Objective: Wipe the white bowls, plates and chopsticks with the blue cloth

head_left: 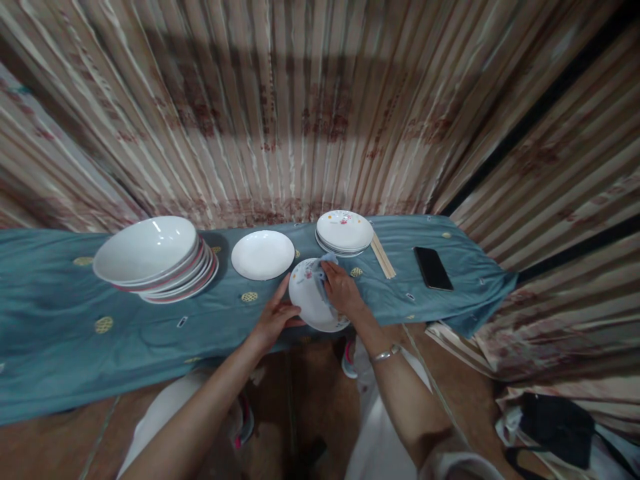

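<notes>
- Plate, round and white with small flowers, lay face up between the two hands at the near edge of the surface; being round, it had no long axis. Whether it rested on the surface or was held just above, I could not tell.
- Left hand stood at the plate's left side, its grip clamped on the rim, with the thumb over the edge and some of the fingers hidden.
- Right hand came over the plate's right half, its grip closed on a crumpled blue-grey rag against the far part of the face. Both hands were equally near, one at the rim and one on top. A silver bracelet circled that wrist.
- Brown floor showed below the near edge of the surface, which had a blue-green cover with yellow shapes.
- Left of the hands stood a tall stack of bowls.
- Just beyond the left hand lay a plain dish.
- Right of that dish sat a pile of flowered saucers, with chopsticks just beside it and a black phone farther right.
- Behind everything hung a pleated, patterned curtain.
</notes>
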Demonstrator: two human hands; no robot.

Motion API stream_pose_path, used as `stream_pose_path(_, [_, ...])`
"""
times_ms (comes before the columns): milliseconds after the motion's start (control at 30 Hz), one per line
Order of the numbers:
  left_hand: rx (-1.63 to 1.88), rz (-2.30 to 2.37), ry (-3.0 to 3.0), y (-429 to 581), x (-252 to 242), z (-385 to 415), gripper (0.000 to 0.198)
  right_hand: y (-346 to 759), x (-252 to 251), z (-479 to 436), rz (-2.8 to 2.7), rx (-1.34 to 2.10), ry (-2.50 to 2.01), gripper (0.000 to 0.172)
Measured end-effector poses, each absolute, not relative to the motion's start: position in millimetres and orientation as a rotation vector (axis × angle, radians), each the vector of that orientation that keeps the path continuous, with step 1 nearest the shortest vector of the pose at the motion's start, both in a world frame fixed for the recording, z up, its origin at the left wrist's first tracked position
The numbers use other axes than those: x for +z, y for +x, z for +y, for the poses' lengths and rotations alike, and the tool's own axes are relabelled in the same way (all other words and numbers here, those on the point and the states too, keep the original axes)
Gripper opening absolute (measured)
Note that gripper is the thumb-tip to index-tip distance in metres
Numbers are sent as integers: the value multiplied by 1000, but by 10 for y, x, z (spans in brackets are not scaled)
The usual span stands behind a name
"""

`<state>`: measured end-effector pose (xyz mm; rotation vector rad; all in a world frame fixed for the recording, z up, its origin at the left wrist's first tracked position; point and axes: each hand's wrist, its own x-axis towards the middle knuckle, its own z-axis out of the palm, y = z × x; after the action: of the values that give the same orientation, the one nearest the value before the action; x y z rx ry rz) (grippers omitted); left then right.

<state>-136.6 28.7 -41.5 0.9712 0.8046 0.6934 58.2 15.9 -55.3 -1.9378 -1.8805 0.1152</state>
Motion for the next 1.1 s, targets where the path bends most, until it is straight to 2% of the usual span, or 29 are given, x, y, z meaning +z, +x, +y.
stream_pose_path(267, [715, 802, 969, -1366, -432, 290, 96, 672, -607, -101, -1873, 208, -2003, 42])
stream_pose_path(767, [714, 792, 934, -1367, -420, 299, 95, 633, -401, -385, -1985, 447, -2033, 42])
stream_pose_path(1100, [730, 808, 890, -1363, -449, 316, 92, 522, -380, -430, -2058, 498, -1811, 43])
